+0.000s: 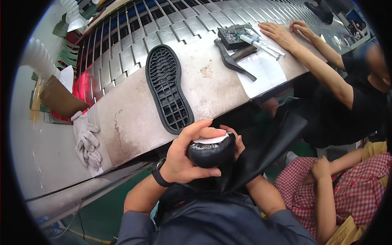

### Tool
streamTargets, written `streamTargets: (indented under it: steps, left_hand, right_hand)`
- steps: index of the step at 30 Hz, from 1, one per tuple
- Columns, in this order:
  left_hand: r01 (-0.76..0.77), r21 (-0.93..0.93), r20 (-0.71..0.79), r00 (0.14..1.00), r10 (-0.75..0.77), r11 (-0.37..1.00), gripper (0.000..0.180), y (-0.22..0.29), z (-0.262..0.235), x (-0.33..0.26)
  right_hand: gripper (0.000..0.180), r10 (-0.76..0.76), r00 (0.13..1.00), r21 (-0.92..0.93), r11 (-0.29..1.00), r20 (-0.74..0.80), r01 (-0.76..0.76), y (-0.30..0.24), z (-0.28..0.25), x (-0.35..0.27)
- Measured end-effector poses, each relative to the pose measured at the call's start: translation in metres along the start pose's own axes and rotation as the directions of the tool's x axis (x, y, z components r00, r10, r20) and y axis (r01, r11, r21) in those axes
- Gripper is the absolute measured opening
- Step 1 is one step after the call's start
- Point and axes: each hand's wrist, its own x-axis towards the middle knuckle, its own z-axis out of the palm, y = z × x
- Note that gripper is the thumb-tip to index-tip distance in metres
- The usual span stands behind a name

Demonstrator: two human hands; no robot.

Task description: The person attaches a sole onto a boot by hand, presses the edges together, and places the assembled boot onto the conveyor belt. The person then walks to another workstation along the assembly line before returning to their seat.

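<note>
I hold a black boot upper close to my body, its rounded toe pointing up toward me. A pale underside edge and a shiny, wrinkled rim show at the toe. My left hand, with a dark band on the wrist, wraps round the toe, thumb below and fingers over the top. On the far side my right hand curls round the boot; most of that hand is hidden behind it. The boot's long shaft slants away to the right. Just beyond my hands, a black rubber sole lies on the bench, its gridded inner face up.
A hammer, a black tray and syringes lie on the bench at right, near white paper. Grey-white gloves rest at left. Behind runs a slatted metal conveyor. Co-workers' arms are at right.
</note>
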Motion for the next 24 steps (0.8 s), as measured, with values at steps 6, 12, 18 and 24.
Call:
streamTargets:
  steps: [6, 12, 18, 24]
  left_hand:
    - [-0.159, 0.134, -0.421, 0.885, 0.201, 0.978, 0.098, -0.022, 0.035, 0.000]
    - [-0.100, 0.534, -0.269, 0.921, 0.281, 0.839, 0.083, -0.021, 0.018, 0.013]
    - [-0.044, 0.577, -0.208, 0.957, 0.200, 0.815, 0.069, 0.006, 0.012, 0.027]
    - [0.056, 0.734, -0.070, 0.998, -0.006, 0.676, 0.049, 0.038, -0.031, 0.078]
  right_hand:
    - [0.070, -0.046, 0.997, 0.079, 0.996, -0.068, 0.051, 0.006, -0.010, 0.010]
    - [0.061, -0.092, 0.993, -0.002, 0.996, -0.078, 0.092, 0.006, -0.024, 0.011]
    - [0.063, 0.089, 0.996, 0.046, 0.995, -0.012, -0.088, 0.000, -0.036, 0.009]
    - [0.097, 0.120, 0.950, -0.150, 0.985, 0.290, -0.079, 0.003, -0.059, -0.013]
